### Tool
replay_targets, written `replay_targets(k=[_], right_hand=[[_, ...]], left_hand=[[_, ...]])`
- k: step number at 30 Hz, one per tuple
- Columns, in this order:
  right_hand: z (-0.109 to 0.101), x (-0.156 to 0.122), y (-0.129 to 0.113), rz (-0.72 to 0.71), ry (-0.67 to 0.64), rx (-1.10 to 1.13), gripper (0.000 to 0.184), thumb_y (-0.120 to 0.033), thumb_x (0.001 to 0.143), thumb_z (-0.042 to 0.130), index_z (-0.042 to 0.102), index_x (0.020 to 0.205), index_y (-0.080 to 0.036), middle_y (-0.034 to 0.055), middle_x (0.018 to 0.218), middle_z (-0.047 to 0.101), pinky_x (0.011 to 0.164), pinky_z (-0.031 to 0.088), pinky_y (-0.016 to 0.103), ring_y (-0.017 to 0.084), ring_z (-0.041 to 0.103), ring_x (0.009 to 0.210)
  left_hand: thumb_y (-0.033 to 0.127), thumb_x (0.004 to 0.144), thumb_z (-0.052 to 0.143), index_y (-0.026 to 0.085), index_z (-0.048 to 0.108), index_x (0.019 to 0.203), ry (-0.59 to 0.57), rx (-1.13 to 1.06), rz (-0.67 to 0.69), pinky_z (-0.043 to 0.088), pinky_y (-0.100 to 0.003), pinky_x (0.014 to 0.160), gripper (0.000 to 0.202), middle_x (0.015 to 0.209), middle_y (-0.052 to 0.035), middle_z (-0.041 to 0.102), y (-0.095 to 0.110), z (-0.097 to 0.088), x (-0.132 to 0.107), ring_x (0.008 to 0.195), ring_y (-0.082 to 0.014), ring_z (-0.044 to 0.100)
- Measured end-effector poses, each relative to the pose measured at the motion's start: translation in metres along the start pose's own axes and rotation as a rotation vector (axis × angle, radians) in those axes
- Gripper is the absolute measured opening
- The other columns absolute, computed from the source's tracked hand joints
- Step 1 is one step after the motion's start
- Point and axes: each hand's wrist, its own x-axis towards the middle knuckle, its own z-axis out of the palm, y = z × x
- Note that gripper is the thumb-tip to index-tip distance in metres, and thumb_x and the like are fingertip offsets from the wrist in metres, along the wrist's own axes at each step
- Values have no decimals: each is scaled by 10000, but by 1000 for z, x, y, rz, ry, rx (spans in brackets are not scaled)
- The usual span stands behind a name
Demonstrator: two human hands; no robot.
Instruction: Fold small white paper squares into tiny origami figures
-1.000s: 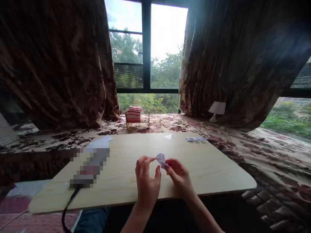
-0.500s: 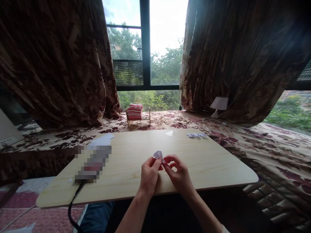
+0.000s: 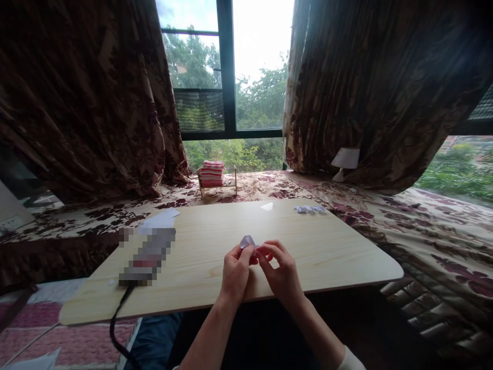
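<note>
Above the near part of the pale wooden table (image 3: 200,277), a small piece of folded white paper (image 3: 247,240) is held between both hands. My left hand (image 3: 235,270) pinches it from below with the thumb across its face. My right hand (image 3: 280,267) has thumb and forefinger together at the paper's right edge, the other fingers curled. The fingertips hide the paper's lower part. At the table's far right lies a row of small folded white paper pieces (image 3: 310,209). White paper sheets (image 3: 158,221) lie at the far left.
A pixelated dark device (image 3: 148,259) with a black cable (image 3: 115,324) lies on the table's left side. Beyond the table, a small rack (image 3: 217,187) holds striped folded cloths (image 3: 211,173). A white lamp (image 3: 345,158) stands at the right on the patterned cover.
The view has shifted slightly, so the scene sits a little higher and further left. Both hands keep their grip on the paper, with only slight finger movement.
</note>
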Motion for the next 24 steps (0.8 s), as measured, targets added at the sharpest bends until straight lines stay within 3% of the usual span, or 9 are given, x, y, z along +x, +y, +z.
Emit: replay_targets(k=[6,12,24], right_hand=[[0,2,-3,-20,-6,-4,220,-99,747,559,587,930,-217,23,855,572,597,478,286,158,561,744],[0,0,0,-15,3,-5,112,-154,814,543,616,877,-212,27,835,576,598,482,282,152,561,731],[0,1,-2,106,-12,-26,118,-208,851,503,588,771,-202,17,759,609,617,474,282,149,573,683]], left_hand=[[315,766,604,136,617,667,14,-17,9,418,-216,599,205,615,8,584,-2,-1,2,586,-101,507],[299,767,596,143,605,637,-8,-5,28,396,-213,586,203,588,17,544,-2,-1,1,578,-102,488],[283,731,588,156,609,629,-14,71,56,400,-226,611,164,609,15,561,1,0,-1,605,-119,496]])
